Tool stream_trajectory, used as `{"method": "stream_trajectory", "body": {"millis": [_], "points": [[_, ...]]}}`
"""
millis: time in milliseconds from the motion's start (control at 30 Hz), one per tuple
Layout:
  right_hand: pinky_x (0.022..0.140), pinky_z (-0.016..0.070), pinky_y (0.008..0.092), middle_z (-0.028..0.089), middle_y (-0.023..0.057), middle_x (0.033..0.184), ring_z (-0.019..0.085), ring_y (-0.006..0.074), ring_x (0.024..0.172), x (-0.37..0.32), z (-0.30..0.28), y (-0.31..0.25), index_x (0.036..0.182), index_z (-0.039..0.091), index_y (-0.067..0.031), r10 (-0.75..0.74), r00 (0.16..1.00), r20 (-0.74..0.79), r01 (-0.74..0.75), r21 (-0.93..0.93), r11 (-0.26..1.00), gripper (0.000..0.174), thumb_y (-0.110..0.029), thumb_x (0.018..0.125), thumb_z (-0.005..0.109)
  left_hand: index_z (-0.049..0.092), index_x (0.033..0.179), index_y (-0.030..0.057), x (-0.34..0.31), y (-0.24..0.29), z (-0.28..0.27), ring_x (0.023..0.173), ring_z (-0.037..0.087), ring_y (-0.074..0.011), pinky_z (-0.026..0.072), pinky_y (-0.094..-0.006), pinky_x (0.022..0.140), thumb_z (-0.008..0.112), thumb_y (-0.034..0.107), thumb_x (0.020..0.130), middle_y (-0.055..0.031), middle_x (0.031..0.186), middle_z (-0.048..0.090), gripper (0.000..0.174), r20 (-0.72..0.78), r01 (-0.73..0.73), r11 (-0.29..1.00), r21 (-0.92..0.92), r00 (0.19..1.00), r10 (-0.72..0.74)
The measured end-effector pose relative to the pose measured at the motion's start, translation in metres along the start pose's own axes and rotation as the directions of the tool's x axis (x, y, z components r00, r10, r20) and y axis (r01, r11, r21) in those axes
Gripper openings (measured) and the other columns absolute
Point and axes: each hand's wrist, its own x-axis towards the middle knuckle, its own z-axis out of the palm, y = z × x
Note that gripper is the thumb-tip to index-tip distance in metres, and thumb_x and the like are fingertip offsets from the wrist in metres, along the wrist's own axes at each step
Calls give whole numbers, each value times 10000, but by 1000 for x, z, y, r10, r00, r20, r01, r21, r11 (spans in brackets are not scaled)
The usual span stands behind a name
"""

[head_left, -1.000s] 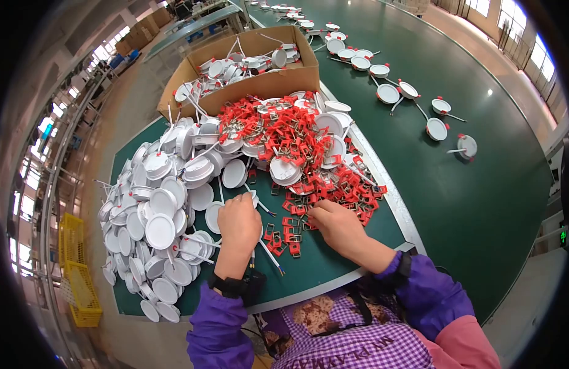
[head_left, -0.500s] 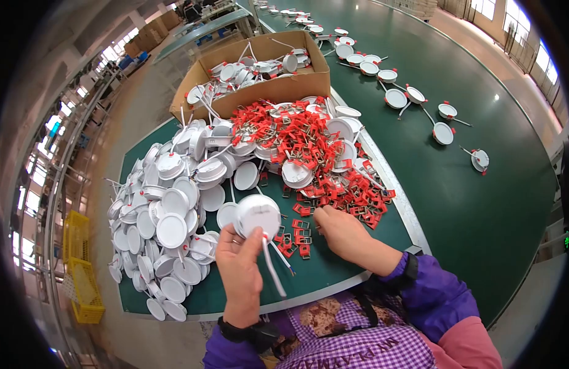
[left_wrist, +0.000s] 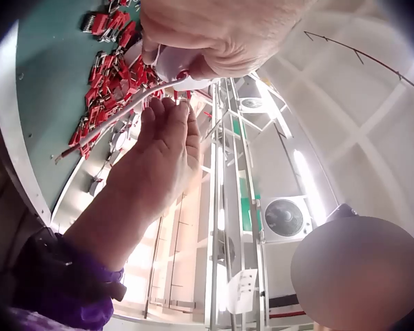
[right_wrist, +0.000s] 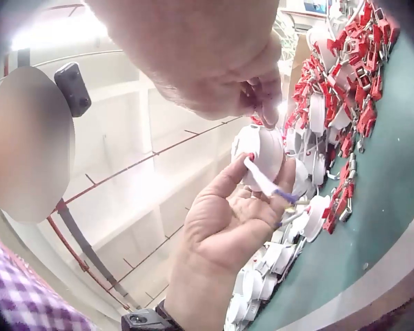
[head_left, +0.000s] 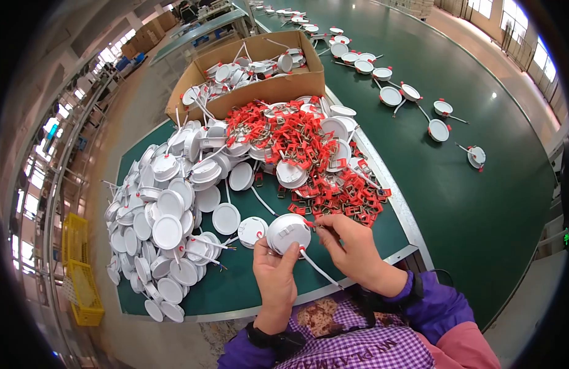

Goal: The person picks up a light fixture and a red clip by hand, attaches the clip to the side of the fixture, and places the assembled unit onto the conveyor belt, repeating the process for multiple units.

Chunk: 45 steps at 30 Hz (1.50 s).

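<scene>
A round white downlight (head_left: 287, 235) with a white cable (head_left: 321, 269) hanging from it is held in my left hand (head_left: 276, 280), thumb on its near edge. At the light's right edge, my right hand (head_left: 353, 251) pinches a small red spring clip (head_left: 310, 224) between thumb and fingers. The right wrist view shows the downlight (right_wrist: 261, 153) between the two hands, its cable (right_wrist: 263, 178) coming out beside the left thumb. Another downlight (head_left: 252, 230) lies on the table just left of the held one. In the left wrist view, the right fingertips (left_wrist: 167, 110) are close below the light.
A heap of red spring clips (head_left: 290, 132) lies ahead, over more downlights. White downlights (head_left: 146, 218) are piled on the left of the green table. Behind stands a cardboard box (head_left: 260, 92) of lights. A green conveyor (head_left: 456, 203) at the right carries a line of clipped downlights.
My left hand picked up a downlight, turned it and brought it right, towards the right hand. My right hand has come from the loose clips to the light's edge with a red clip.
</scene>
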Motion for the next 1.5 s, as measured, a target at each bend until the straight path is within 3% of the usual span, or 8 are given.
{"method": "stream_trajectory", "body": {"millis": [467,667,867,1133,1267,1400,1467,1500], "points": [[598,485,362,596,159,825,606,322,724,-9,-2,0,929,559,-1,-17,1000,-9,17,-44,999,128,-38,814,603,491,1106,-33,-7,-3,5,960,569,-135,466,-261,835,612,-41,824,-93,1053,580,307,130,-116,976,184,987,93],[603,482,316,603,125,820,611,243,691,-4,-11,3,898,561,-8,12,1000,26,-13,26,1000,128,-31,794,631,480,1116,-34,-8,0,2,968,570,-141,467,-263,843,606,-48,822,-102,1063,579,320,163,-55,989,137,986,33],[651,462,240,620,92,896,583,98,742,20,-32,-9,1154,478,-6,317,855,411,-478,386,789,394,-51,804,655,474,1145,-28,-6,19,3,979,570,-159,462,-283,867,617,-28,823,-106,1086,575,352,202,20,999,35,979,-27],[615,469,232,658,101,834,610,104,715,29,-30,-12,1162,487,41,293,856,425,-452,342,824,393,-55,814,643,490,1126,-24,-11,30,5,950,586,-159,480,-276,842,613,-39,819,-116,1057,589,331,227,-58,995,87,973,37],[615,481,241,664,97,820,627,116,707,28,-25,2,1130,532,47,326,762,559,-548,289,785,369,-69,803,658,490,1123,-28,-5,31,-5,908,594,-142,500,-270,796,638,-35,787,-106,1037,590,368,233,69,967,247,964,-128],[617,490,269,662,102,785,625,116,686,30,-20,4,1125,567,22,132,785,606,-380,302,874,343,-97,814,647,484,1150,-21,6,54,-14,880,594,-128,507,-269,766,681,-20,730,-82,1016,589,464,337,149,855,496,875,-348],[645,501,294,667,137,836,651,190,725,38,-18,16,1143,570,-15,226,786,576,-354,118,928,351,-123,815,634,486,1164,-7,8,62,-29,898,596,-139,501,-274,776,678,-23,719,-76,1014,590,485,344,128,862,491,880,-327],[651,507,339,637,142,893,638,276,742,40,-18,22,1073,598,-38,141,858,494,-98,-112,989,282,-125,805,616,484,1166,-1,8,65,-37,911,599,-154,502,-286,787,670,-20,724,-82,1025,587,480,275,109,913,393,934,-229]]}}
